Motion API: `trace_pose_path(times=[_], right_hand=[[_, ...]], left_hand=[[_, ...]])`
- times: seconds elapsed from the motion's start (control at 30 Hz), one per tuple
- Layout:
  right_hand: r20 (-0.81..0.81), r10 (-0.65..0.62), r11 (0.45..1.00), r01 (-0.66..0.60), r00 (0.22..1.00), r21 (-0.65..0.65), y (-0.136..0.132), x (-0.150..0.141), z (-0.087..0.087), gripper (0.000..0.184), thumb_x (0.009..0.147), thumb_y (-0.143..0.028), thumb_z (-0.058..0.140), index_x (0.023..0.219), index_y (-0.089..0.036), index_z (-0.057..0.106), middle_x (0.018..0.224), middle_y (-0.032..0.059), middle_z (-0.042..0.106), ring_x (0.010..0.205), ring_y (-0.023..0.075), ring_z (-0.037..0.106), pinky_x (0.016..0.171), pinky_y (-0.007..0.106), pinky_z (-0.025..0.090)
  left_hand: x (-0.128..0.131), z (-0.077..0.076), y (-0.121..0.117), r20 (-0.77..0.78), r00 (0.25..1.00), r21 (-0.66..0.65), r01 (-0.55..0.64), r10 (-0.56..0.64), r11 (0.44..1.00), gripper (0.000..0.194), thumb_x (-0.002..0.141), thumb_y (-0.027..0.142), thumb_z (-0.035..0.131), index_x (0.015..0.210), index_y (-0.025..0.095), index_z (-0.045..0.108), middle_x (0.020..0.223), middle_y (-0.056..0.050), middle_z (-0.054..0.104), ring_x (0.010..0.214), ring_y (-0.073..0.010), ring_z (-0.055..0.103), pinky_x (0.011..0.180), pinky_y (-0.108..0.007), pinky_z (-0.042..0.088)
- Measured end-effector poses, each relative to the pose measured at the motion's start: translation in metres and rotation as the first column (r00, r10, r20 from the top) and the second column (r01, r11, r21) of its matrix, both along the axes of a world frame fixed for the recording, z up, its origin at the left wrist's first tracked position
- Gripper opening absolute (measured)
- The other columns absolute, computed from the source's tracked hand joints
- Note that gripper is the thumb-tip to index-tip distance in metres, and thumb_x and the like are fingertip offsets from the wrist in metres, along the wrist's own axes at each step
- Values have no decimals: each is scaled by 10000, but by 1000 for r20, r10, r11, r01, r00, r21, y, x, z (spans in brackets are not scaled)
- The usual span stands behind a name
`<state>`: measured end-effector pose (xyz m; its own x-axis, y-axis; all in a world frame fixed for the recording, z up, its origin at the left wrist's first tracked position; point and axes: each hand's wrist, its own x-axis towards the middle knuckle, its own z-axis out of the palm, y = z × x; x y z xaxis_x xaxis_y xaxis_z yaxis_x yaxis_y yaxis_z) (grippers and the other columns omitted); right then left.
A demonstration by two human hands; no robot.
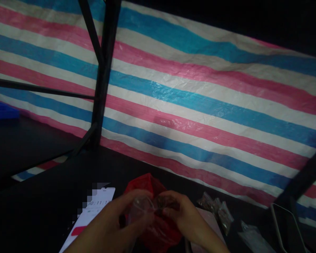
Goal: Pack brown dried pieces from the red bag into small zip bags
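My left hand [121, 219] is closed around a small clear plastic bag [140, 207], held over a red plastic bag [162, 233]. Fingers bent, my right hand [180, 214] pinches some dark, small pieces [163, 202] beside the clear bag's mouth. What those pieces are is too blurred to tell. The red bag stands crumpled behind and below both hands, its inside mostly hidden by them.
A lit phone [101, 200] showing a timer lies left of my hands. To the right are several small clear bags with brown contents [218, 211], an empty-looking clear bag [254, 239], a pale flat object [209, 219] and a dark-screened phone [288, 228]. A black post [101, 77] and striped sheeting [200, 98] stand behind.
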<state>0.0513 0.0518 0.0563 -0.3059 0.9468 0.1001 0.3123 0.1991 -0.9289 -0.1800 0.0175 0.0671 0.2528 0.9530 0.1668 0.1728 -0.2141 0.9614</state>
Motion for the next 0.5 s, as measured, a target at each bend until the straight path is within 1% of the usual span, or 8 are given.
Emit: trace_pose_path(times=[0.07,0.1,0.13,0.23,0.3,0.33,0.4,0.5], right_hand=[[-51,-7,1000,8,999,21,-2,2,4,336,786,-145,670,1109,-192,750,1102,79,805,1083,263,752,997,401,552],[-65,-14,999,16,998,37,-3,2,7,317,818,-173,679,1128,-200,740,1123,81,799,1096,262,746,1013,408,545],[-76,-22,998,26,997,52,-4,2,12,305,848,-200,684,1149,-207,730,1145,82,792,1111,258,741,1031,411,536],[-97,-34,996,42,995,79,-10,2,31,297,894,-228,675,1189,-223,707,1174,75,779,1124,244,733,1052,402,528],[-62,-36,994,42,997,101,-15,0,45,302,901,-201,654,1199,-224,703,1185,74,770,1127,241,729,1052,395,531],[-7,-47,990,47,999,132,-17,-1,51,312,899,-175,645,1201,-222,706,1194,74,764,1135,239,724,1053,389,529],[170,-83,974,44,982,223,-21,-4,60,347,889,-105,627,1200,-226,724,1212,68,744,1155,229,705,1059,363,516],[427,-113,948,-31,897,316,-23,-10,67,407,902,-18,571,1183,-250,752,1212,47,704,1117,198,695,1020,311,515]], left_hand=[[10,1,9,-2,991,107,-134,135,985,384,876,497,669,1195,297,744,1169,-33,806,1075,-264,764,978,-395,621],[15,-2,14,-23,978,165,-200,206,966,377,875,463,674,1201,285,736,1219,-51,789,1121,-272,748,1032,-424,596],[20,-6,19,-32,970,208,-230,242,951,370,881,429,664,1210,272,728,1271,-73,768,1178,-282,727,1080,-458,568],[32,-28,28,-79,975,227,-185,208,956,407,945,366,598,1331,258,665,1416,-106,697,1320,-289,661,1164,-520,506],[36,-41,30,-91,974,247,-181,209,952,446,965,337,587,1403,258,621,1481,-118,658,1378,-297,625,1175,-532,502],[38,-46,30,-86,973,267,-184,213,946,457,970,328,593,1423,262,609,1496,-121,649,1387,-303,619,1167,-528,513],[41,-52,28,-57,979,304,-170,196,937,458,981,317,600,1438,280,603,1496,-120,652,1374,-306,633,1134,-496,551],[45,-56,27,7,994,319,-108,112,942,466,1003,298,573,1469,299,586,1512,-117,642,1381,-304,630,1112,-462,574]])
